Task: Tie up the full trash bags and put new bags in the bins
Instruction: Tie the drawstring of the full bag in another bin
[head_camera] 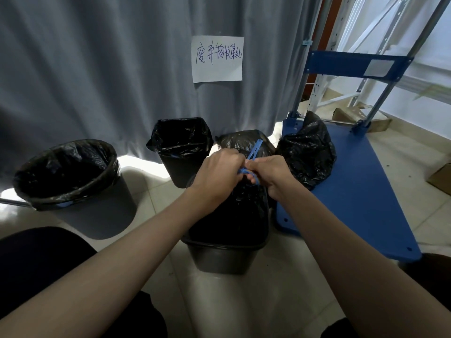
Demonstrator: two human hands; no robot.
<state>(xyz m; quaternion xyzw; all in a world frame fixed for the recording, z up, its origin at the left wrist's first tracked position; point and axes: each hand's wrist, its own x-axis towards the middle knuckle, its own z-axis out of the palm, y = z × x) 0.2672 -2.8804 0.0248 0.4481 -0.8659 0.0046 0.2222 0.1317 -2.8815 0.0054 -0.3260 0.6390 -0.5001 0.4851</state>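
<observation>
A full black trash bag (pixel 234 215) stands in the black bin (pixel 219 257) right in front of me. Its blue drawstring (pixel 252 153) comes out at the top, one end sticking up. My left hand (pixel 217 173) and my right hand (pixel 271 174) meet above the bag, and each grips a part of the blue drawstring with curled fingers. A tied black bag (pixel 308 154) lies on the blue cart platform (pixel 361 191). Another full black bag (pixel 244 140) sits behind my hands.
A round grey bin (pixel 97 211) lined with a black bag stands at the left. A smaller black lined bin (pixel 180 167) stands by the grey curtain (pixel 97 69), which carries a paper sign (pixel 217 58). Cardboard boxes (pixel 441 176) lie at the right on the tiled floor.
</observation>
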